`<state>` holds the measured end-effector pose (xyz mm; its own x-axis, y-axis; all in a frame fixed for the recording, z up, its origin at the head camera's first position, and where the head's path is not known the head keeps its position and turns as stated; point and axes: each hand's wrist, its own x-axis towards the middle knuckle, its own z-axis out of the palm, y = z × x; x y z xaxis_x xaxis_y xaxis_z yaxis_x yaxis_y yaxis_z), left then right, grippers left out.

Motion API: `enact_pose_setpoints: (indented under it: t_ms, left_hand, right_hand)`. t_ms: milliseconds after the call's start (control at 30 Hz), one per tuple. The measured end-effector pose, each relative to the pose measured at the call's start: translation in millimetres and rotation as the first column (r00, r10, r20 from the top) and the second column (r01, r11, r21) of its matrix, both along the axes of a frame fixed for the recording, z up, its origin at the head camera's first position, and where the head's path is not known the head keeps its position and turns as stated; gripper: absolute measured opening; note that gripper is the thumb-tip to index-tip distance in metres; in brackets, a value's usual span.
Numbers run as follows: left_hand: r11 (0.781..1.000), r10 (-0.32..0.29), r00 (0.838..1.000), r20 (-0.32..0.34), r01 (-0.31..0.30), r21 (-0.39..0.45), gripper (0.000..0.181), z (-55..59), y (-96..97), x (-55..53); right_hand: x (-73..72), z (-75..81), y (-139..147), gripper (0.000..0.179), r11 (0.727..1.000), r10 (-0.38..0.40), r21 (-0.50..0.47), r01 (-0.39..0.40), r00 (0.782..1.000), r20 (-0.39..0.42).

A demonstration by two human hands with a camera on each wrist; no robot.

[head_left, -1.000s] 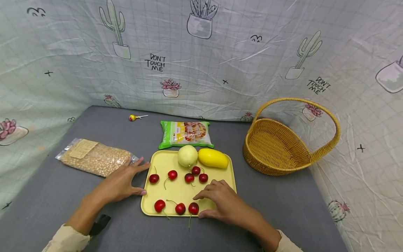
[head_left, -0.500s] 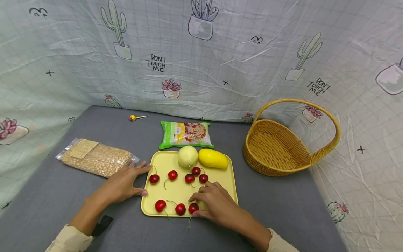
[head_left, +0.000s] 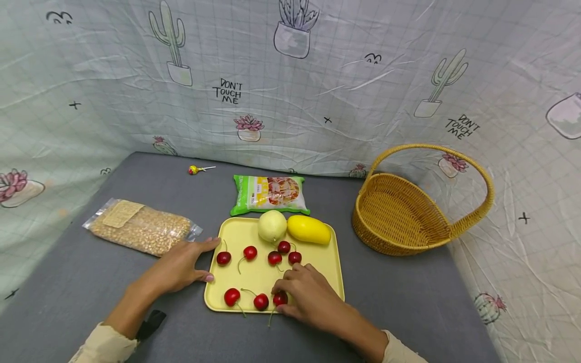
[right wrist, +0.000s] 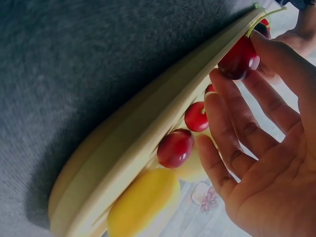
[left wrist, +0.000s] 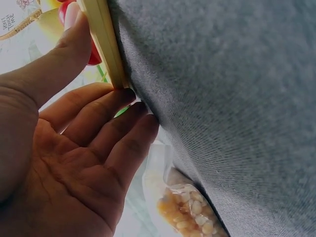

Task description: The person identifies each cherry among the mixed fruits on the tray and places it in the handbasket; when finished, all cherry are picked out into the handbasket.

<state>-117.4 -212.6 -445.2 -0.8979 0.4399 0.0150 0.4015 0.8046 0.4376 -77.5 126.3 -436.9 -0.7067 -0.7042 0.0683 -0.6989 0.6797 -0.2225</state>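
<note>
my right hand (head_left: pixel 310 297) has closed in, now pinching the rightmost cherry (head_left: pixel 280 298) at the tray (head_left: pixel 254 276)'s near edge; grip looks set. left hand (head_left: pixel 181 264), fingers spread, touches the left rim.

Facing you: wrinkled pale fabric backdrop (head_left: pixel 345 65), faintly gridded, printed with potted cacti (head_left: pixel 172 43), pink succulents (head_left: pixel 248 128) and "DON'T TOUCH ME" lettering (head_left: pixel 229 92); hangs at back, left and right. Below you: grey cloth-covered tabletop (head_left: pixel 404 302). Light diffuse, greenish at left.
</note>
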Motion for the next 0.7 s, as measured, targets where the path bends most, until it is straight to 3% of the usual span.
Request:
enact_pose_setpoints:
  t_ms: [267, 700]
  left_hand:
    - [1.000, 0.013, 0.999, 0.032, -0.014, 0.017, 0.085, 0.3, 3.0, 0.8]
    - [0.999, 0.041, 0.997, 0.063, -0.042, 0.018, 0.082, 0.0, 6.0, 4.7]
  right_hand:
    - [-5.3, 5.2, 8, 0.019, 0.992, -0.040, -0.119, 0.041, 0.999, 0.011]
    - [-19.7, 18.7, 26, 0.024, 0.945, -0.157, -0.308, 0.114, 0.980, -0.121]
